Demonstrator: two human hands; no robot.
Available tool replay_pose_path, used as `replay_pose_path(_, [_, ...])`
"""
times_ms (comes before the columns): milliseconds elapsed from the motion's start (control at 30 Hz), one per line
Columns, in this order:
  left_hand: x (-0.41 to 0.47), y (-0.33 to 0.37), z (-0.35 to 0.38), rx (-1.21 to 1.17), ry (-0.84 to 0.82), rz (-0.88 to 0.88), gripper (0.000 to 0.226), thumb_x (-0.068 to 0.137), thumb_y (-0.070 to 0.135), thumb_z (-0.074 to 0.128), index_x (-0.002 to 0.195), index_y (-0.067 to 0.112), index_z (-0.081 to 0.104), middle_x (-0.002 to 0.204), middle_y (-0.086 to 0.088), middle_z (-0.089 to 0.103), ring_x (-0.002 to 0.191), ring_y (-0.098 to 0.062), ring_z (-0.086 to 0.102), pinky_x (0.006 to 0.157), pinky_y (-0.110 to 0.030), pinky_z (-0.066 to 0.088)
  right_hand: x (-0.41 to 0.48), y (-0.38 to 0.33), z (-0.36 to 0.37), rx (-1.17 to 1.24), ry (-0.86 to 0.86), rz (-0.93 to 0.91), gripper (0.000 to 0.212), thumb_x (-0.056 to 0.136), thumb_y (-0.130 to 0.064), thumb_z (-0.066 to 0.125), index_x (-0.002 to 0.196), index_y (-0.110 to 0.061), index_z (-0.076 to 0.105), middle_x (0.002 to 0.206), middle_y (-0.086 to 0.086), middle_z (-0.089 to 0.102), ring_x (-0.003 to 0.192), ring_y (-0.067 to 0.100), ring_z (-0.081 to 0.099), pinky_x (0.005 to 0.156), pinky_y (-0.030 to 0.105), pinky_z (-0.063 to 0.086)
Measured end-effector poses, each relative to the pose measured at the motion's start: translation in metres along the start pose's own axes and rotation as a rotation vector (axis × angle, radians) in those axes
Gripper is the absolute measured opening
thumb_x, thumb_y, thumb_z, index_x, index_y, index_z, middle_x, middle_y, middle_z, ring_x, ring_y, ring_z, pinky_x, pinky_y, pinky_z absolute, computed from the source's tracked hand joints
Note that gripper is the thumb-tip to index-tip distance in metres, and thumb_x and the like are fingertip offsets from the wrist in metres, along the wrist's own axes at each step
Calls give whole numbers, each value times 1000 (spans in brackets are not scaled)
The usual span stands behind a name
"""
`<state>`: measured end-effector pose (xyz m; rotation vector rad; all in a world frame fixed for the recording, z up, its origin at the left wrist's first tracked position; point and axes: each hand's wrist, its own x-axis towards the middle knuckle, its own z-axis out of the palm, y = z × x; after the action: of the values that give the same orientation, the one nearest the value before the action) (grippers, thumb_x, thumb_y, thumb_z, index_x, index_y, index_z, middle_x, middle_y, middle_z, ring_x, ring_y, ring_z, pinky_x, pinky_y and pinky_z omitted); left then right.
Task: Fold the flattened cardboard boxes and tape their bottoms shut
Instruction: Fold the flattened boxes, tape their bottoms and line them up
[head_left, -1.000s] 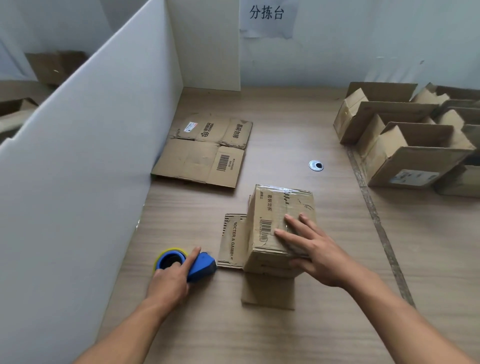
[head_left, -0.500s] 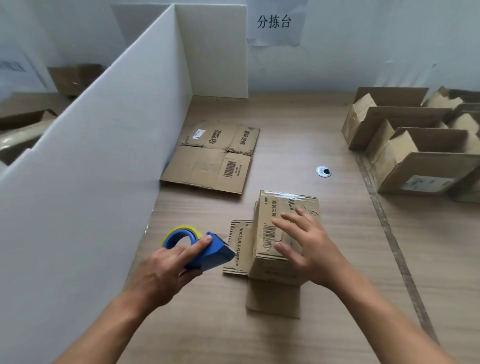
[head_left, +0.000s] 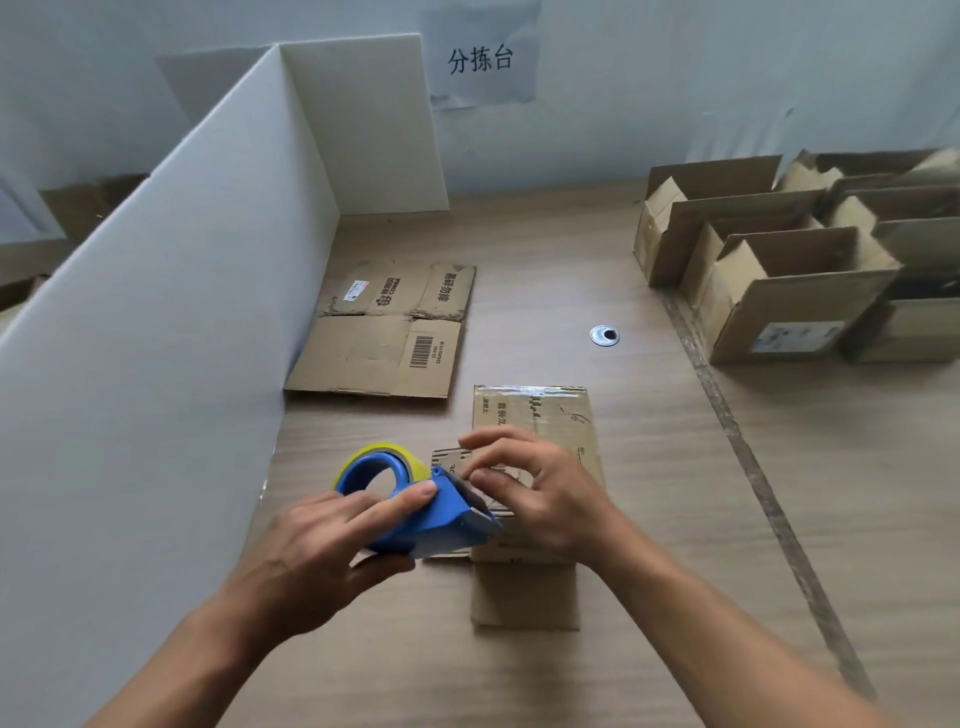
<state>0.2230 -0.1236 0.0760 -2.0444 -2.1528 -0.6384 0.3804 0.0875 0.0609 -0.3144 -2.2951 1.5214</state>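
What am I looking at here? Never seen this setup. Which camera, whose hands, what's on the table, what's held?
There is no robot. These are a person's two bare hands, filmed by one wide-angle camera worn on the head, which looks forward and down.

The left hand grips a blue tape dispenser that carries a yellow-edged tape roll. The right hand has its fingertips at the dispenser's mouth; whether they pinch the tape end is unclear.

Under the hands, on the wooden table, stands a folded cardboard box with loose flaps lying flat beside it. Farther back lies a flattened cardboard box with a barcode. At the right stand several open cardboard boxes. A white partition runs along the left.
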Motion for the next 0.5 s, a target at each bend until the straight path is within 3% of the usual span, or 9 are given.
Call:
replay_pose_path(133, [6,10,0,-140,36,-142,61,91,61,53,147,40,39,100,18,65,80,-5,54,72,-4,38,-7,2,-1,121,150,128,14,89,-28,67,87,-19,76,114,-17,63,110,5,62,92,30,51])
replay_pose_path(200, [7,13,2,-197,13,-231,71,83,63,58,148,52,31,100,16,66,79,-9,56,71,-5,39,-15,5,-2,238,207,251,13,90,-23,71,83,-14,77,111,-15,62,109,3,60,94,30,50])
replay_pose_path(267, [8,14,5,-196,-43,-244,75,78,60,59,145,62,25,95,16,66,79,-11,54,71,-5,38,-24,9,-5,321,266,341,11,88,-20,75,79,-14,79,111,-14,61,108,1,60,96,29,48])
replay_pose_path(400, [26,17,4,-208,-222,-203,79,78,54,64,140,72,17,88,44,51,82,5,51,71,2,35,-45,13,-9,390,366,425,11,84,-15,77,73,-14,79,112,-7,59,98,-4,60,85,14,46])
replay_pose_path(433, [31,14,4,-224,-291,-199,80,79,54,64,138,74,14,89,44,51,80,9,51,71,-1,37,-49,14,-10,418,403,445,11,84,-14,77,73,-12,78,111,-6,59,95,-3,60,82,12,44])
replay_pose_path(500, [34,4,4,-237,-402,-184,79,80,57,61,138,75,11,102,31,60,82,5,53,74,-8,40,-57,21,-21,537,550,500,12,86,-10,73,74,-9,75,109,-1,60,91,6,61,81,21,45])
